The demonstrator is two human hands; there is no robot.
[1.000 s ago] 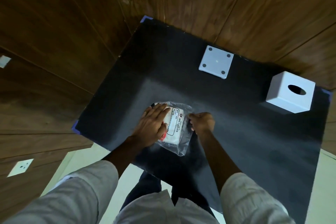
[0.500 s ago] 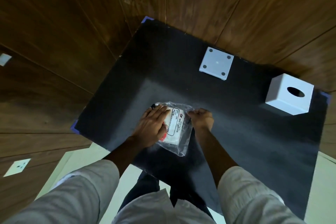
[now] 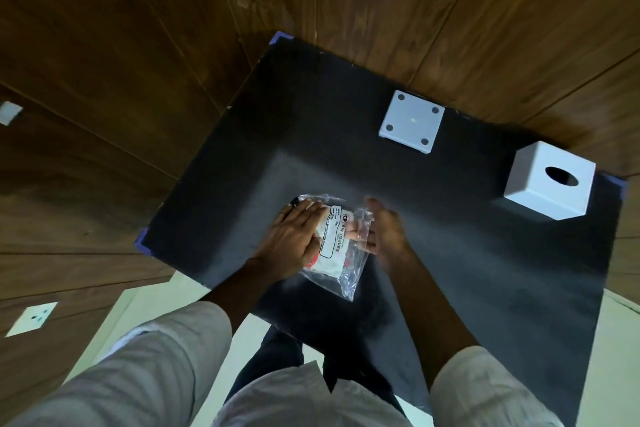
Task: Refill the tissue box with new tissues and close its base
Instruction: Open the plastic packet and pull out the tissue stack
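Note:
A clear plastic pack of new tissues [image 3: 337, 246] lies on the black table near its front edge. My left hand [image 3: 292, 236] presses flat on the pack's left half. My right hand [image 3: 384, 229], blurred by motion, has its fingers on the pack's right edge, gripping the wrapper. The white cube tissue box [image 3: 547, 180] stands at the right with its oval slot facing up. Its white square base [image 3: 412, 120], with four dark round feet, lies apart at the back of the table.
The black table [image 3: 485, 270] has blue tape at its corners and stands against wood-panelled walls [image 3: 138, 45]. A pale floor [image 3: 152, 302] shows below the front edge. White wall sockets [image 3: 33, 317] sit at the left.
My right hand has slid down along the pack's right edge and opened its fingers onto the wrapper. My left hand and the pack stay put. The camera shifted slightly.

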